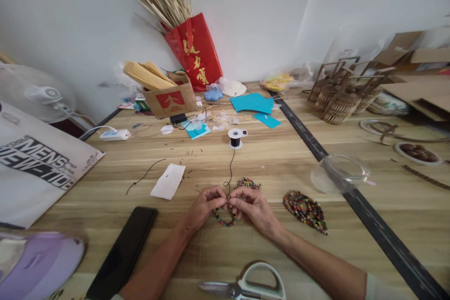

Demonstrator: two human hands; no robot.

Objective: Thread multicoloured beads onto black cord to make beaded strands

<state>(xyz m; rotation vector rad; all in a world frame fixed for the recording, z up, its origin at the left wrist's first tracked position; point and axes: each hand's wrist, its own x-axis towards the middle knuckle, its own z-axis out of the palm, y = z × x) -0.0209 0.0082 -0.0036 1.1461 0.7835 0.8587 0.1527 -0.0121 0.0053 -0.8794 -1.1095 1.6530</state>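
Note:
Close together over the wooden table, my left hand (208, 206) and my right hand (253, 207) both pinch at a bracelet of small coloured beads (225, 223). The bracelet hangs as a loop below my fingertips. From between the fingers a black cord (231, 168) runs with a small curl to a white spool (235, 138) wound with black cord. Which bit of cord each hand grips is too small to tell. Just behind my right hand lies a bunch of beads (249, 183). Farther right is a coiled bead string (305, 211).
Scissors (246, 286) lie at the front edge, a black phone (123, 253) left of my left forearm. White paper (168, 182) and a loose cord piece (146, 176) are farther left. A clear plastic container (339, 174) stands right, wicker baskets (341, 96) behind. A red bag (195, 56) leans on the wall.

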